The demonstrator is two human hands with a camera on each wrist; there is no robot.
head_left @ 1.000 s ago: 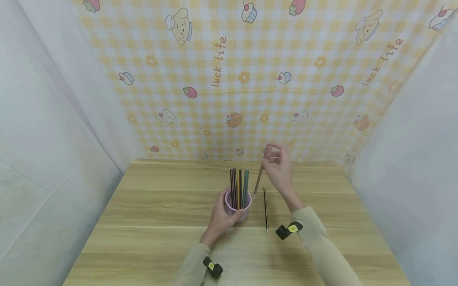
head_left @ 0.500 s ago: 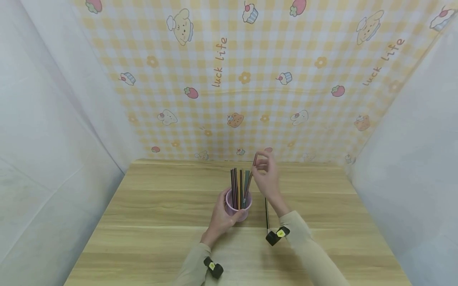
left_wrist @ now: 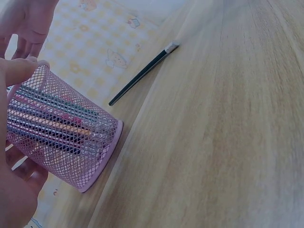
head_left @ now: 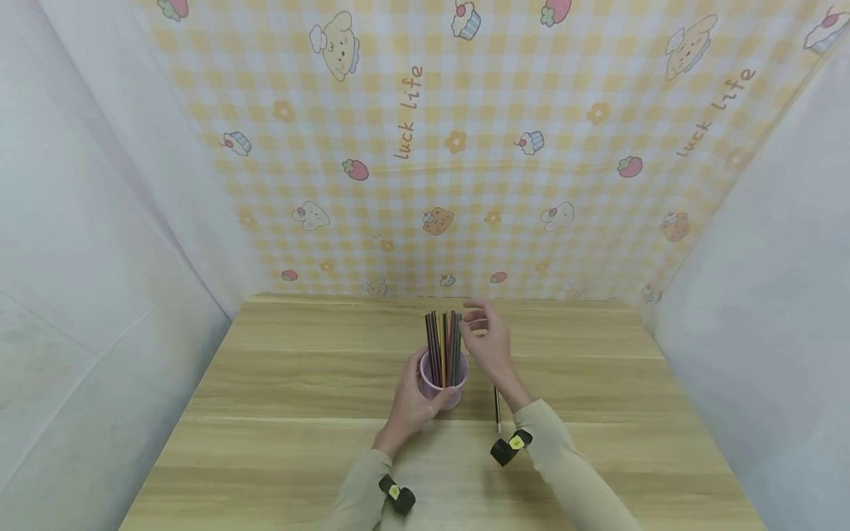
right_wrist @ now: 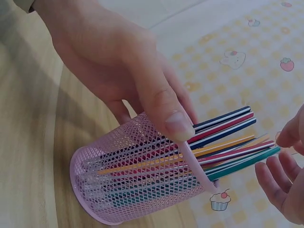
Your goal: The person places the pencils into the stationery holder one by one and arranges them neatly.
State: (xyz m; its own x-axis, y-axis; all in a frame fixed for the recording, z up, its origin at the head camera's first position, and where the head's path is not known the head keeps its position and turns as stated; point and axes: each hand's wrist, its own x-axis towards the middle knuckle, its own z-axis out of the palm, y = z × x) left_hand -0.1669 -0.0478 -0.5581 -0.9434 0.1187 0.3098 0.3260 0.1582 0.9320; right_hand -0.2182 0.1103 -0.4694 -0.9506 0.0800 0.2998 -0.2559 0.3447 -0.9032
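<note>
A pink mesh pencil cup stands on the table in the head view. My left hand grips it round the side, with the thumb at the front of the rim, as the right wrist view also shows. Several pencils in dark blue, red, yellow and green stand in it, their upper ends above the rim. My right hand is just right of those upper ends, fingers loosely bent, with no pencil seen in its grasp. A black pencil with a pale eraser end lies on the table, partly hidden by my right wrist in the head view.
The wooden table reaches back to a yellow checked cloth hung behind it. White sheets hang at the left and right sides. A small black camera is strapped to the right sleeve, another to the left.
My right hand has moved left and lowered a reddish-brown pencil into the cup, then let it go. The left hand has kept its hold on the pencil cup.
</note>
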